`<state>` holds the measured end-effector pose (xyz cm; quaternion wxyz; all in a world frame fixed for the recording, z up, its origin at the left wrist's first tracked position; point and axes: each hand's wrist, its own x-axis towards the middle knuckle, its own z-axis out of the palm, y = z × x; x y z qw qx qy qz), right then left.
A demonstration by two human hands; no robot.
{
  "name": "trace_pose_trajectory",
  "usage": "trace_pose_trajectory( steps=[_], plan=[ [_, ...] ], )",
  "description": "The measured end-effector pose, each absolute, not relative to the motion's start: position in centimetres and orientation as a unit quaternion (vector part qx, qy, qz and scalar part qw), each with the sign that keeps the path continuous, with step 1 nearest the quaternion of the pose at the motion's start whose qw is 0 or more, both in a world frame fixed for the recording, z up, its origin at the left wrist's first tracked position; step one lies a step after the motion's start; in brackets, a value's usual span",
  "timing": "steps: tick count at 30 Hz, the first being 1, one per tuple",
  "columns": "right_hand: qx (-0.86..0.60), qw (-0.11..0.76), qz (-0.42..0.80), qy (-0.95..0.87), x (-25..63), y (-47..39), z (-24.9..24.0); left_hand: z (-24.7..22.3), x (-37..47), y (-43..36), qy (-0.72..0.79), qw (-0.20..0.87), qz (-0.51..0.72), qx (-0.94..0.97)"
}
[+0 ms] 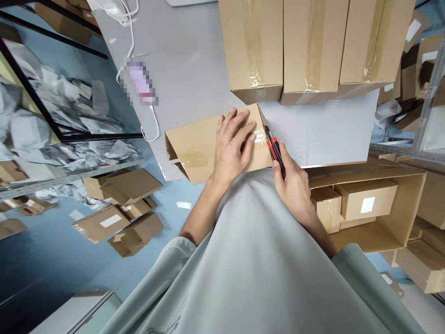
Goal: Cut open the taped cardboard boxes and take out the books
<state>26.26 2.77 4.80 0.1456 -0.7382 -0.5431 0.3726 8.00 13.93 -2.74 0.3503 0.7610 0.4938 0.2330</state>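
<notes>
A cardboard box (198, 139) lies on the grey table near its front edge, with clear tape at its right end and a gap showing at its left end. My left hand (233, 144) rests on top of this box, fingers spread and pressing near the taped end. In my right hand (290, 178) is a red and black utility knife (274, 150). Its tip meets the box's right edge, beside the tape. How far the blade is out, I cannot make out.
Three taped cardboard boxes (311, 46) stand side by side at the table's back. A phone (141, 82) with a white cable lies at left. Right of me, a large open carton (396, 227) holds smaller boxes. Loose boxes (132, 185) sit on the floor at left, beside a shelf.
</notes>
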Motion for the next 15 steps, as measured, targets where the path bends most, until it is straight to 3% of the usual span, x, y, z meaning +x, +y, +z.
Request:
trace_pose_trajectory(
  steps=[15],
  plan=[
    [-0.770,0.004,0.309,-0.559,21.4,5.0,6.4,-3.6,8.2,13.6,0.501,0.360,0.249,0.747]
  ],
)
